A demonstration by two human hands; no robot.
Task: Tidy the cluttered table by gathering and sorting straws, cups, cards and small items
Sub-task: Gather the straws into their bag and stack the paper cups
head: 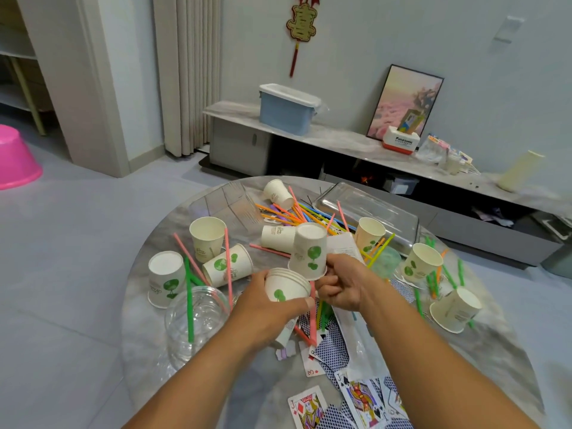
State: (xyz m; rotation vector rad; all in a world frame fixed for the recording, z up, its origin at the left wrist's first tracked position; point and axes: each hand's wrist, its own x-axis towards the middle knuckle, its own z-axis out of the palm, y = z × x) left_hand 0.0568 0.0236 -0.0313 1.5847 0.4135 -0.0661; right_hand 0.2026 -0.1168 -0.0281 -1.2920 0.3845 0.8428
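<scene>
Misalignment is the likely fault: the single upside-down white paper cup with a green tree print [309, 252], pinched at its rim by the right hand [339, 284], could catch the rim of the nested stack of white paper cups [286, 286] and crumple or slip. The left hand [263, 301] grasps that stack around its side. The cup sits just above and right of the stack, over coloured plastic straws [297, 212] and playing cards [359, 394] on the grey marble table [148, 345].

Matt white paper cups [207, 239] printed with green, glossy plastic straws [297, 212], clear smooth plastic jar [195, 323] at the table's left edge, polished grey marble-look table [173, 224], glossy playing cards [360, 397] at its near edge, shiny clear plastic tray [365, 205].
</scene>
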